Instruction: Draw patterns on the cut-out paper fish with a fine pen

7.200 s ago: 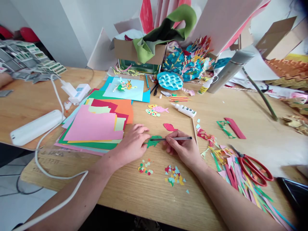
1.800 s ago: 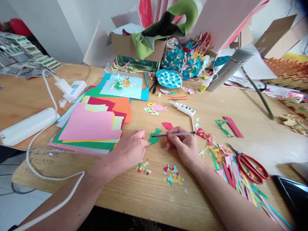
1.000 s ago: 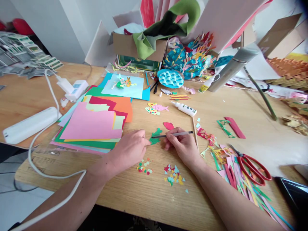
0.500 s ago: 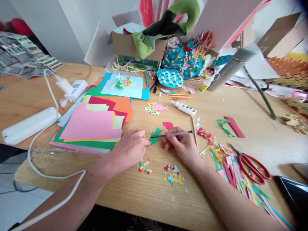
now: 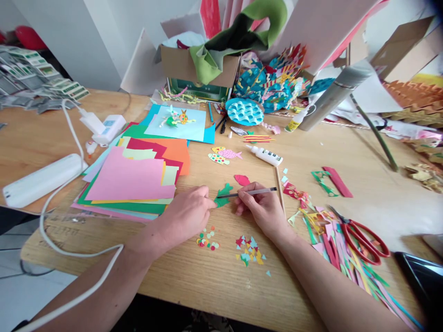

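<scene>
A small green paper cutout (image 5: 224, 190), shaped like a fish with a jagged edge, lies flat on the table between my hands. My left hand (image 5: 194, 207) has its fingers curled, their tips pressing on the cutout's left end; whether the thumb pinches it is hidden. In my right hand (image 5: 259, 203) is a slim grey pen (image 5: 263, 191), gripped between thumb and fingers. Its dark tip points left and rests over the green cutout near the left fingertips. Just beyond is a red paper fish (image 5: 242, 180). Decorated paper fish (image 5: 224, 155) lie farther back.
Coloured paper (image 5: 128, 177) is stacked at left beside a white cable (image 5: 62, 184). Small paper dots (image 5: 208, 240) and triangles (image 5: 249, 251) lie in front. A glue bottle (image 5: 267, 156) and wooden stick (image 5: 279, 190) lie behind my right hand; red-handled scissors (image 5: 363, 240) and paper strips are at right.
</scene>
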`<state>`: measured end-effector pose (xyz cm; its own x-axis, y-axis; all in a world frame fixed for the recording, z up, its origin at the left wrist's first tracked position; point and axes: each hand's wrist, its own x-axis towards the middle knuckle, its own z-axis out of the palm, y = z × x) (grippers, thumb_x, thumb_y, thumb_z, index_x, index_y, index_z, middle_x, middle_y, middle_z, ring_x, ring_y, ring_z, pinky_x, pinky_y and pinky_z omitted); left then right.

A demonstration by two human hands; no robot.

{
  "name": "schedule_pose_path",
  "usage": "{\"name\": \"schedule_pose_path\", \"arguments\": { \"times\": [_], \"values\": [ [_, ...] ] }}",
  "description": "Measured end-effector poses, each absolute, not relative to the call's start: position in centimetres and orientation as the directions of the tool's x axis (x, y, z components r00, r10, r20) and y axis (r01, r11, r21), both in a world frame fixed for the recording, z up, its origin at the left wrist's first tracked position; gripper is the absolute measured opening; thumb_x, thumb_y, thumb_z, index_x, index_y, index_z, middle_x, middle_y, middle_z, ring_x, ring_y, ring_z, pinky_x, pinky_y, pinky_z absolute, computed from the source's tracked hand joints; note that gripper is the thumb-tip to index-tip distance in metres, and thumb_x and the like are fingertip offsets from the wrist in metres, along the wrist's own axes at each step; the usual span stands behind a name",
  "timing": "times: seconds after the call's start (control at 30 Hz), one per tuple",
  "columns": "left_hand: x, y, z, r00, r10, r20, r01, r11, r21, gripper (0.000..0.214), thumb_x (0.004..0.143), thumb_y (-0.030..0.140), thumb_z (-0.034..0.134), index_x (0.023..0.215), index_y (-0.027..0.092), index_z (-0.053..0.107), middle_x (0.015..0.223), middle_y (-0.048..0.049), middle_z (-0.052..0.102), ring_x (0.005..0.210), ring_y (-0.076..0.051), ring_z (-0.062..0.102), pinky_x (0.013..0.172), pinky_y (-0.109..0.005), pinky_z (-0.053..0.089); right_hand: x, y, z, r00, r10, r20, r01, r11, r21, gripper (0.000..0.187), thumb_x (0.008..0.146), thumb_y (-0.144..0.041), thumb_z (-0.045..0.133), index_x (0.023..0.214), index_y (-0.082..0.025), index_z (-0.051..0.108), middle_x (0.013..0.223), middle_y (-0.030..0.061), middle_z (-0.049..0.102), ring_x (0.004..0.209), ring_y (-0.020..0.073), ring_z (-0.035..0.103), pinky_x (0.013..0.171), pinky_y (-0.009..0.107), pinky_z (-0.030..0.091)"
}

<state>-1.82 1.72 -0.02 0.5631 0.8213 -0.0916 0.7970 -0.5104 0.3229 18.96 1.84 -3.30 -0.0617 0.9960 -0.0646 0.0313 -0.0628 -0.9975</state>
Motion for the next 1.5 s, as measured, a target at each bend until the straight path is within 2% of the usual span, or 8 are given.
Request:
{"name": "schedule_pose_path", "arguments": {
  "times": [0.6,1.37,1.5],
  "values": [
    [-1.94,1.71,0.06,0.556,0.823,-0.114,0.804,-0.498,0.326,0.045,0.082,0.002,0.044,0.103,0.023,0.077,0.086,-0.005,0.056,0.082,-0.021,0.06,0.071,-0.033,0.047,19.1,1.83,-3.24,-0.078,0.993,-0.089,0.011,-0.088,-0.996,0.043,0.073,-0.056,0.076,0.076,-0.018,0.058,0.06,0.0,0.065,0.044,0.0136,0.061,0.045,0.024,0.047],
    [-1.91,1.8,-0.12,0.556,0.825,-0.096,0.8,-0.501,0.33,0.045,0.081,0.002,0.044,0.103,0.024,0.077,0.086,-0.0048,0.056,0.081,-0.02,0.06,0.069,-0.032,0.046,18.99,1.79,-3.28,-0.08,0.996,-0.044,0.017,-0.043,-0.999,0.041,0.077,-0.054,0.075,0.08,-0.016,0.06,0.064,0.0016,0.066,0.047,0.0134,0.063,0.046,0.023,0.047],
    [-1.93,1.72,-0.13,0.557,0.825,-0.095,0.8,-0.502,0.328,0.045,0.081,0.002,0.045,0.103,0.023,0.077,0.085,-0.0048,0.056,0.081,-0.021,0.06,0.069,-0.032,0.046,19.09,1.74,-3.42,-0.033,0.999,-0.04,-0.018,-0.041,-0.999,0.04,0.076,-0.053,0.076,0.079,-0.017,0.058,0.063,0.0007,0.066,0.045,0.0127,0.061,0.044,0.023,0.047]
  ]
}}
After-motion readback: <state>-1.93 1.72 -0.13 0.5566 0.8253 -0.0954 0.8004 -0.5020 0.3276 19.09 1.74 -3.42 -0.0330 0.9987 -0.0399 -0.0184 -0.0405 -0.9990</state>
